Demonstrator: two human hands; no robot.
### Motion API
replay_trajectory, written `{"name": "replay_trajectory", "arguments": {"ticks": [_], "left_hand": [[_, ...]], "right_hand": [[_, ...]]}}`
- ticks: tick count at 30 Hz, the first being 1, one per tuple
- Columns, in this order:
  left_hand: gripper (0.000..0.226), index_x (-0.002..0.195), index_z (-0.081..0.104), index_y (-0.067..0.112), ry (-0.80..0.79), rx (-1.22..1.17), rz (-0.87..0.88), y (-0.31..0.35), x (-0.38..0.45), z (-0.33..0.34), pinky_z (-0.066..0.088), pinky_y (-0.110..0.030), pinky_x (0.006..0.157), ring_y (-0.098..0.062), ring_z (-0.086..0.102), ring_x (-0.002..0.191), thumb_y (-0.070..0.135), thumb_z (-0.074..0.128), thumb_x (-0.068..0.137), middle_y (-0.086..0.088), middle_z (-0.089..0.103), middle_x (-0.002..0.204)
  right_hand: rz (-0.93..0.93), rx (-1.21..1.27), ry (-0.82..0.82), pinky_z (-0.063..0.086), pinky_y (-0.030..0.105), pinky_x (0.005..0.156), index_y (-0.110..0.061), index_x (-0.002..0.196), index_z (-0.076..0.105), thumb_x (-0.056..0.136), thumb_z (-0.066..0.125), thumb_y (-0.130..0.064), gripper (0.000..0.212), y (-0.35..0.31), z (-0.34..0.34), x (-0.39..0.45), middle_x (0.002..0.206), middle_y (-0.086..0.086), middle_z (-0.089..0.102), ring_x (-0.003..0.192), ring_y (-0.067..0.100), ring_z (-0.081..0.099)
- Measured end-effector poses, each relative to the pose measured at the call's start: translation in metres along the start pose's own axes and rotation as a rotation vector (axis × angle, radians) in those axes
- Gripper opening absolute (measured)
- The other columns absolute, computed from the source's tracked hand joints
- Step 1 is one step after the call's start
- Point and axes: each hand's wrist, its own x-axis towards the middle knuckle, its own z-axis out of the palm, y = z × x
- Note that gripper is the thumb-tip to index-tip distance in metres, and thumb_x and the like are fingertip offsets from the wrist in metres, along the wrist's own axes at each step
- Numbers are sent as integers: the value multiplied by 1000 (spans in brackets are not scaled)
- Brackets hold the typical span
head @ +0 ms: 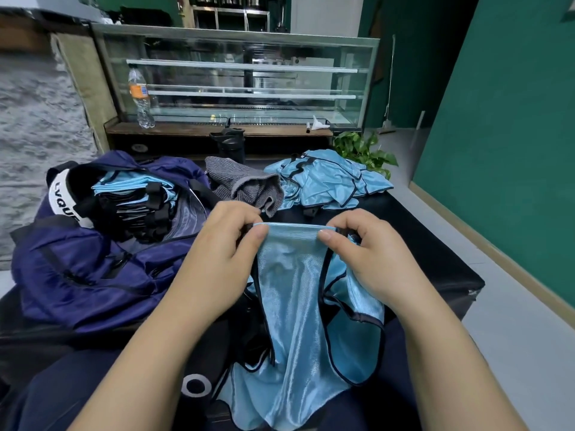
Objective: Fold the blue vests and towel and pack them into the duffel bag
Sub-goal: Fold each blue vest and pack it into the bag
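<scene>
- My left hand (231,244) & right hand (361,250) pinch top edge of one blue vest (295,306); it hangs to my lap.
- Duffel bag (93,259) at left, open, w/ folded vests (133,188) inside.
- Grey towel (245,185) & unfolded vests pile (326,178) lie behind.

Left: bag (93,269) holding folded vests (133,194)
Centre back: towel (245,185)
Right back: loose vests (329,178)
Front: vest (295,306) between both hands

- Light-blue vest (298,306) with dark trim hangs lengthwise, pinched at its top edge.
- Navy duffel bag (77,269) lies open at left, folded vests (130,189) stacked inside.
- Grey towel (245,185) lies crumpled beside it.
- Unfolded vests (329,178) are heaped at right.
</scene>
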Motion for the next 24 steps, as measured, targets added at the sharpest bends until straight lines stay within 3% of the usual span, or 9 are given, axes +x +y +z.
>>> {"name": "replay_trajectory", "arguments": {"ticks": [3,6,11,14,15,16,19,21,24], "left_hand": [[25,76,50,31,-42,-192,-109,1,-2,2,37,-30,62,-7,41,61,49,46,92,12,46,65],[21,75,55,32,-43,-428,-176,5,-4,4,34,-36,63,-19,39,66,51,52,84,-6,46,72],[10,81,70,29,-91,-778,-283,13,-4,3,44,-27,54,-23,50,62,25,60,79,-17,55,73],[11,76,75,24,-163,-783,-275,14,-4,-1,47,-20,49,-14,55,58,22,66,71,-11,59,70],[13,76,76,23,-202,-780,-262,12,-5,-3,49,-21,53,-14,57,63,27,68,66,-8,63,71],[19,77,76,23,-241,-775,-257,10,-5,-5,51,-22,58,-14,60,68,32,67,63,-5,67,74],[25,89,75,25,-378,-745,-212,8,-7,-10,52,-25,73,-15,63,80,27,68,65,-4,73,87],[29,94,73,28,-419,-701,-185,13,-9,-10,50,-23,76,-14,63,81,12,66,70,-3,74,90],[26,92,71,36,-327,-513,-131,21,-8,-8,49,-25,76,-13,63,78,19,64,74,-1,74,82]], "right_hand": [[41,64,0,36,11,56,-24,72,62,88,65,-32,17,1,0,0,68,-10,56,58,-1,47],[79,117,-12,40,22,60,-19,74,64,87,65,-35,20,0,2,-1,71,0,61,61,4,48],[247,127,72,38,14,60,-19,77,57,90,58,-42,26,2,2,0,71,-13,54,63,-3,49],[418,151,83,20,21,68,3,82,49,94,50,-30,36,5,-3,1,77,4,43,66,14,38],[468,174,86,47,42,82,10,87,48,93,48,-24,34,6,-5,3,82,5,41,70,16,35],[525,193,90,33,32,62,12,92,46,92,47,-19,31,7,-6,6,84,7,40,71,18,34],[573,219,138,23,29,63,15,84,47,85,45,-4,19,7,-8,8,67,18,35,69,18,32],[441,163,132,17,29,56,1,55,32,82,40,2,28,8,-7,7,55,16,20,56,13,24],[292,6,155,20,24,44,-18,55,34,92,46,-8,40,13,-10,2,53,-5,28,44,10,23]]}}
